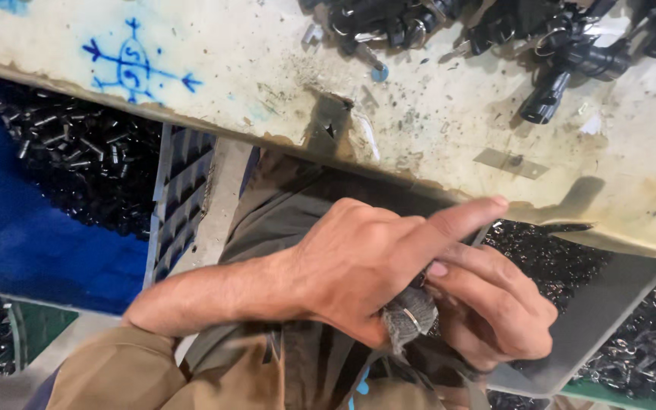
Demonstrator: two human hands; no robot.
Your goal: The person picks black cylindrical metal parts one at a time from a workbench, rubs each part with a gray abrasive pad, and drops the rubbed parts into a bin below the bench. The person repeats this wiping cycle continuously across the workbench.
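- The left hand (pixel 358 273) and right hand (pixel 495 311) meet below the surface (pixel 434 129) edge, both grips pinched on a small grey metal-ringed part (pixel 411 319) between them.
- The left forefinger points out straight towards the surface edge.
- A grey tray (pixel 594 319) of small black pieces lies just beside the right hand.
- Black connectors (pixel 563 76) lie on the surface; a blue bin (pixel 32 235) of black pieces sits well left.

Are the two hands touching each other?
Touching. The head view shows the left hand lying over the right hand, fingers pressed together around a small grey piece.
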